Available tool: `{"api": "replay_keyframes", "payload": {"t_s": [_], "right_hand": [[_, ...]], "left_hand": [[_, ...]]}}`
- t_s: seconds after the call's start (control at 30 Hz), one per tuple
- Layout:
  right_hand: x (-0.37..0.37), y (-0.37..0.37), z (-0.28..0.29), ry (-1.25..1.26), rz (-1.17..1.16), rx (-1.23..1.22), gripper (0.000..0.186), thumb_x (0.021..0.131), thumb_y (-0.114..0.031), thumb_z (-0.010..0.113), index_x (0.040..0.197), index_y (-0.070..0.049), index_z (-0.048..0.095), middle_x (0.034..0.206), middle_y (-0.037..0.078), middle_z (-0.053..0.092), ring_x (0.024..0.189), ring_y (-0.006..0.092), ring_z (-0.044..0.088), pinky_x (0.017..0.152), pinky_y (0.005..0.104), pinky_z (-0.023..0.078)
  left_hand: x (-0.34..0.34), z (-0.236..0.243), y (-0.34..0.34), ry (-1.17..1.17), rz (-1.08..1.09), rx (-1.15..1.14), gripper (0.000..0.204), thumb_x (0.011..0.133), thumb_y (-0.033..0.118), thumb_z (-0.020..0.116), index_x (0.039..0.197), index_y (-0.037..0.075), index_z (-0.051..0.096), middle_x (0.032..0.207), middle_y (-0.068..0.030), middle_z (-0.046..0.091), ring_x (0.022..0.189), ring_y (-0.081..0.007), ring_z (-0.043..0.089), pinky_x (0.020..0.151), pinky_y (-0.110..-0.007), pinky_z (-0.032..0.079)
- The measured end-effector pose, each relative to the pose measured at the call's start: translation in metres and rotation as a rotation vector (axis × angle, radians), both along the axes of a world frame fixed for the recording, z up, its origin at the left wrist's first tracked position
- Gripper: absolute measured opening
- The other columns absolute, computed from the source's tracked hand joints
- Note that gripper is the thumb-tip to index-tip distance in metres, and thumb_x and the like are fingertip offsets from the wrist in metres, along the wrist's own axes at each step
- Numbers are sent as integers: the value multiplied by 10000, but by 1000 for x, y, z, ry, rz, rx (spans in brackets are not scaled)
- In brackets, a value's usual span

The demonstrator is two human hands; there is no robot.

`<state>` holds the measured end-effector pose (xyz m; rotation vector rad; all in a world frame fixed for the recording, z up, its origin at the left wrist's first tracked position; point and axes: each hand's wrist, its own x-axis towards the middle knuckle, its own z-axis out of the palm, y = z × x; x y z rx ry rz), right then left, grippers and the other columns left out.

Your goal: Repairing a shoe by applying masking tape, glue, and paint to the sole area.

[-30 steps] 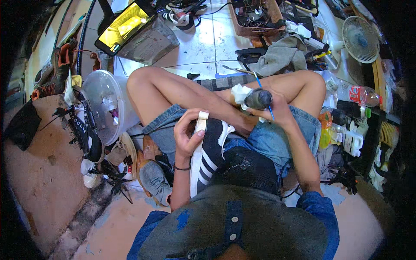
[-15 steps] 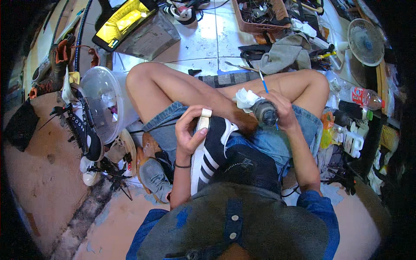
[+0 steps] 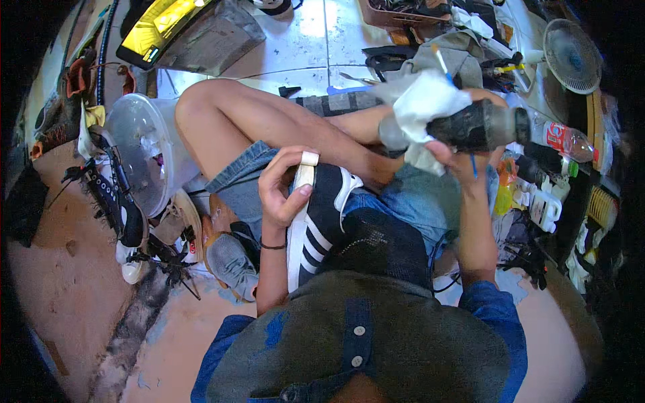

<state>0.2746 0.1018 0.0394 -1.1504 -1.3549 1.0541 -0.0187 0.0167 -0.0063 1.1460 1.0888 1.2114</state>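
Note:
My left hand [image 3: 277, 191] is closed around one end of a black sneaker [image 3: 324, 225] with white stripes, which rests in my lap. Its fingers and thumb pinch the edge where a pale strip [image 3: 308, 159] of the sole curls away. Out over my other knee, my right hand [image 3: 462, 168] grips a dark bottle [image 3: 476, 126], tilted on its side and blurred. A crumpled white tissue [image 3: 428, 104] is held against that bottle. A thin blue-handled brush [image 3: 440, 59] sticks out from the same grip, its pale tip pointing away from me.
Several worn shoes, among them a black sneaker [image 3: 132, 218] and a grey shoe [image 3: 230, 262], lie left beside a clear plastic tub [image 3: 138, 144]. A lit yellow screen [image 3: 161, 30] leans on a grey block [image 3: 222, 43]. Plastic bottles [image 3: 561, 138] and a fan [image 3: 571, 57] stand right.
My right hand has moved right and away from the sneaker, tipping the bottle sideways with the tissue and brush. My left hand keeps its hold. The whole view has shifted slightly.

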Motion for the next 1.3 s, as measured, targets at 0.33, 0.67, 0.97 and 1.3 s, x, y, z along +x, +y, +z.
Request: {"api": "replay_keyframes", "payload": {"t_s": [0.33, 0.67, 0.97, 1.3], "right_hand": [[21, -5, -36, 136, 107, -204, 871, 568, -111, 939, 1293, -8, 468, 1177, 83, 609, 1060, 199, 615, 945, 364, 510], [20, -29, -60, 90, 100, -274, 713, 652, -146, 879, 1250, -15, 512, 1154, 75, 620, 1067, 192, 605, 961, 349, 478], [21, -19, -60, 177, 33, -187, 755, 677, -196, 865, 1294, -35, 460, 1155, 58, 585, 1074, 180, 583, 964, 334, 464], [18, -16, -61, 98, 90, -232, 714, 722, -301, 832, 1289, -22, 500, 1192, 64, 583, 1111, 189, 564, 982, 335, 439]], "left_hand": [[-2, -3, -2, -2, -6, 24, 448, 753, 228, 657, 1072, -83, 614, 1134, -184, 595, 1051, -242, 579, 930, -320, 443], [0, -4, -6, -8, -5, 29, 454, 748, 244, 661, 1060, -84, 621, 1123, -179, 599, 1057, -243, 580, 945, -325, 432], [4, 1, -9, -22, -35, 75, 451, 770, 256, 674, 1070, -76, 623, 1117, -174, 602, 1058, -242, 579, 949, -326, 428], [0, 4, -12, -11, -33, 135, 401, 775, 208, 677, 1062, -67, 625, 1113, -167, 608, 1059, -235, 579, 953, -328, 428]]}}
